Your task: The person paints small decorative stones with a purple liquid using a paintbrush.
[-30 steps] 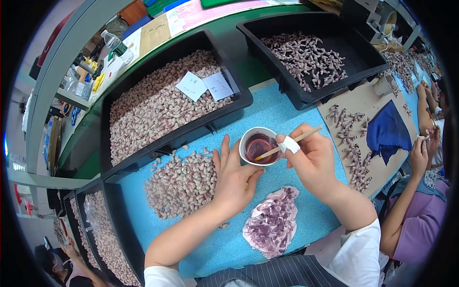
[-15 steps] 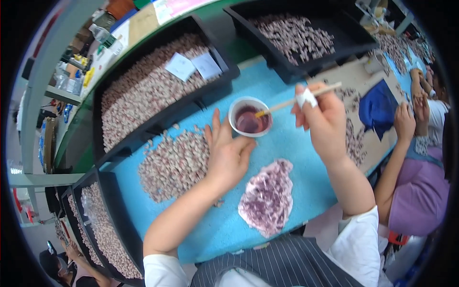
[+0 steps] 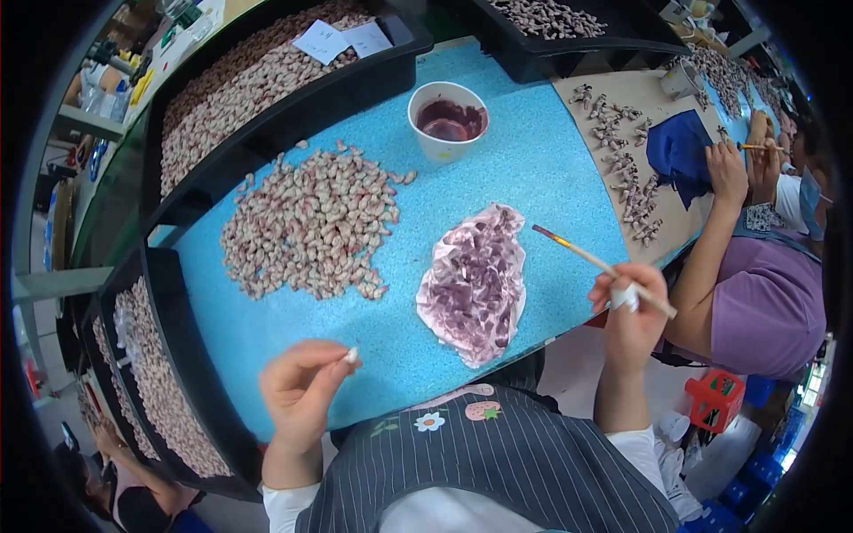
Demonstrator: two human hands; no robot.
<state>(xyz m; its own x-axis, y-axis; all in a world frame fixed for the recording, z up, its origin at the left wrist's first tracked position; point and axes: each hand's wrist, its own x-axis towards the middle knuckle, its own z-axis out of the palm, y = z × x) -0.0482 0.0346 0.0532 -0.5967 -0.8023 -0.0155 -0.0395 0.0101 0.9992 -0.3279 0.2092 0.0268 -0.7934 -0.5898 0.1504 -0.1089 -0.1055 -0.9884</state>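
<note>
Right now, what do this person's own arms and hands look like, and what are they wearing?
Both hands are bare, no gloves. The left hand and right hand rise from bare forearms; white sleeves end near the elbows. A white wrap sits around one right finger. A dark pinstriped apron with small flower motifs covers the chest.

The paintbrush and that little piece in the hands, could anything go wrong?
Maybe. The wet paintbrush tip hangs above the blue mat, so it could drip. The left hand pinches the tiny piece by its fingertips near the table edge; it might slip and fall.
</note>
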